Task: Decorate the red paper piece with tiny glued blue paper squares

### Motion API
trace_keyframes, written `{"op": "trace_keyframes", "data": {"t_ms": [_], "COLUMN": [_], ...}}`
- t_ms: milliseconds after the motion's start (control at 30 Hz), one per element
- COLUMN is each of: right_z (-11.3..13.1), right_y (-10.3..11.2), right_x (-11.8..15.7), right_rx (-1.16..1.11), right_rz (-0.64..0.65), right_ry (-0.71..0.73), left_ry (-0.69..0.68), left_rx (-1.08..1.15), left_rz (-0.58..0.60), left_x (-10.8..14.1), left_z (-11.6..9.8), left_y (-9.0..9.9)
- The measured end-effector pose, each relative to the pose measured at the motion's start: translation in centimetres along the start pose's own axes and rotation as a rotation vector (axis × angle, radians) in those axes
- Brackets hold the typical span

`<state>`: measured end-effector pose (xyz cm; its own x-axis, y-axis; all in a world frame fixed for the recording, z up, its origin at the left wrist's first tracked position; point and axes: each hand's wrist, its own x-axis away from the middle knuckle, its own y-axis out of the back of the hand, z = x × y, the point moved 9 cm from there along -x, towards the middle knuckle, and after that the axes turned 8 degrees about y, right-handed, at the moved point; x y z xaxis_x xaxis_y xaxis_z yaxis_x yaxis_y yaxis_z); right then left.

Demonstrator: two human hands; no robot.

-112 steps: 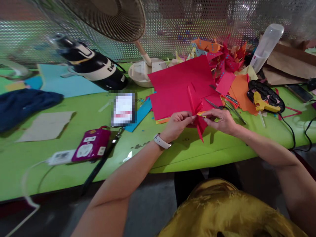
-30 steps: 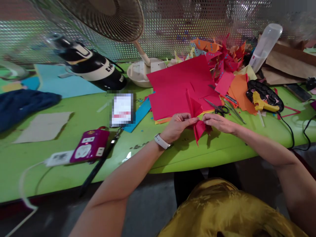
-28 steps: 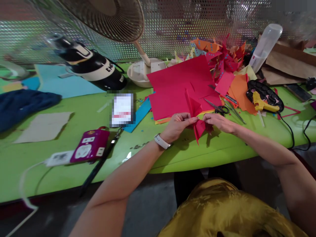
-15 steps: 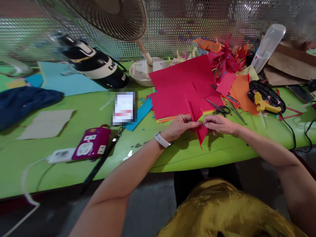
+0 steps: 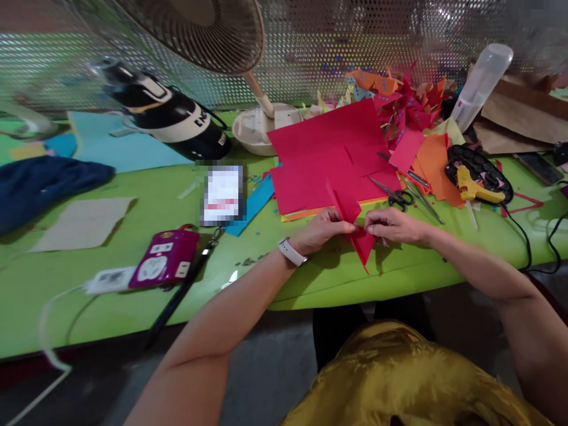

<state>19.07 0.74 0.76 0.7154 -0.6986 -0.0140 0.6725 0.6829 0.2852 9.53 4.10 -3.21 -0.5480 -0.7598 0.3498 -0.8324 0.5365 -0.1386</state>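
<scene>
Just above the table's front edge, my left hand (image 5: 326, 229) pinches a folded piece of red paper (image 5: 362, 244) between thumb and fingers. The paper has pointed ends, one toward the stack behind and one toward me. At its right side, my right hand (image 5: 388, 226) is closed, fingertips bunched against the paper's edge; whether they grip that edge or something tiny is hidden. Behind both hands lie large red paper sheets (image 5: 319, 157) stacked over orange and yellow ones. Black-handled scissors (image 5: 399, 198) rest close beyond my right hand.
Right of the stack are tweezers (image 5: 426, 202), a yellow glue gun (image 5: 481, 188) on a black palette, and a clear bottle (image 5: 483, 86). A heap of folded paper shapes (image 5: 403, 100) sits behind. Leftward are a fan (image 5: 266, 121), a black bottle (image 5: 177, 121), and a purple power socket (image 5: 166, 257).
The red folded paper has turned slightly in my left hand, its near point shifting a little down and right. My right fingertips have shifted slightly. Everything else stays put.
</scene>
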Motion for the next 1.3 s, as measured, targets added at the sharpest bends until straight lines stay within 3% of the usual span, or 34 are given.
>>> {"op": "trace_keyframes", "data": {"t_ms": [300,500,900,1133,1300], "right_z": [-0.4,-0.4,-0.7,-1.0,-1.4], "right_y": [0.1,0.2,0.0,0.3,1.4], "right_x": [0.0,-0.1,-0.1,-0.1,-0.3], "right_rx": [-0.018,-0.029,-0.032,-0.066,-0.054], "right_rz": [-0.014,-0.029,-0.033,-0.063,-0.19], "right_ry": [-0.023,-0.01,-0.023,0.014,0.044], "left_ry": [-0.035,0.02,-0.038,-0.042,0.034], "left_rx": [0.003,0.015,-0.092,0.005,0.211], "left_rz": [0.02,-0.024,-0.018,-0.065,-0.045], "left_x": [0.1,-0.1,0.0,-0.4,-0.6], "left_z": [-0.2,0.5,-0.4,0.3,0.7], "left_y": [0.2,0.7,0.3,1.3,1.1]}}
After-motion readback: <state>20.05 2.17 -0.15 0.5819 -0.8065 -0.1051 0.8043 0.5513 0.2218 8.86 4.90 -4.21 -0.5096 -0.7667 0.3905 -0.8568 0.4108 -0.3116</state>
